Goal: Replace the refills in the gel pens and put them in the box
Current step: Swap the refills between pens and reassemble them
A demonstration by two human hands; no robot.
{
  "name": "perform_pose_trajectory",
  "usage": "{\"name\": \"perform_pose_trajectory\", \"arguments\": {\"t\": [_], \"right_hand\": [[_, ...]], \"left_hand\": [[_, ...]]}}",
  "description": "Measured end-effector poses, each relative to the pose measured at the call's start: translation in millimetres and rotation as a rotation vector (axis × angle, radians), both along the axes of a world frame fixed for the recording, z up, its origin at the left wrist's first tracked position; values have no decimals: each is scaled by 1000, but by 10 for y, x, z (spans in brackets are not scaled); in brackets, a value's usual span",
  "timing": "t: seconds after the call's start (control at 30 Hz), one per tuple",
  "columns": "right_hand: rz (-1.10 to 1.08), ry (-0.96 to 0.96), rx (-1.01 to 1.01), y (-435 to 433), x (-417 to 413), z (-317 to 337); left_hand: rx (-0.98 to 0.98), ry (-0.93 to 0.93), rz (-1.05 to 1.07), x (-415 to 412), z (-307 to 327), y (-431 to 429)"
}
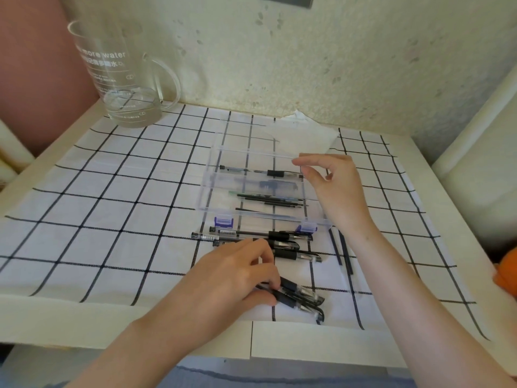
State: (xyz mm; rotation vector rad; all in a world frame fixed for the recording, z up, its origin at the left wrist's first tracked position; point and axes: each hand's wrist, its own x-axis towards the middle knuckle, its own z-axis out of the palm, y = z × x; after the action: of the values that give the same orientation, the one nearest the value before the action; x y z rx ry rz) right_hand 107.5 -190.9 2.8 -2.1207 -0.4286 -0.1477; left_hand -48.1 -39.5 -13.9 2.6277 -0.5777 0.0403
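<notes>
A clear plastic box with blue latches lies on the checked cloth, holding one gel pen at its far side and several thin refills. My right hand pinches the right corner of the box's raised clear lid. In front of the box lie several black gel pens. My left hand rests on the cloth with fingers closed around a bundle of black gel pens near the table's front edge. Loose refills lie to the right of the pens.
A glass jug with some water stands at the back left. A white tissue lies behind the box by the wall. An orange object sits at the right edge. The table's front edge is just below my left hand.
</notes>
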Motion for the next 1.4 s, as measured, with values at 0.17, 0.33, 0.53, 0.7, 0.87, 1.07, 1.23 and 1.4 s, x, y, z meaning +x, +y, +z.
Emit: {"name": "perform_pose_trajectory", "arguments": {"t": [0.17,0.33,0.53,0.7,0.87,1.07,1.23,1.4], "right_hand": [[-32,-26,45,-35,-85,142],[43,-23,39,-82,-240,277],[306,216,-62,-121,-510,370],[476,431,-72,-146,-605,374],[471,424,51,-157,-596,335],[500,429,175,-89,-714,269],[504,435,200,-97,-726,276],[498,417,250,-121,-723,292]], "left_hand": [[-3,-9,-2,-3,7,-1],[-105,-38,24,0,34,5],[-396,-81,313,28,153,98],[-343,-121,437,52,186,154],[-383,-43,382,46,194,97],[-519,-4,368,56,180,18],[-439,-25,389,40,175,-39],[-436,-30,424,40,198,-29]]}}
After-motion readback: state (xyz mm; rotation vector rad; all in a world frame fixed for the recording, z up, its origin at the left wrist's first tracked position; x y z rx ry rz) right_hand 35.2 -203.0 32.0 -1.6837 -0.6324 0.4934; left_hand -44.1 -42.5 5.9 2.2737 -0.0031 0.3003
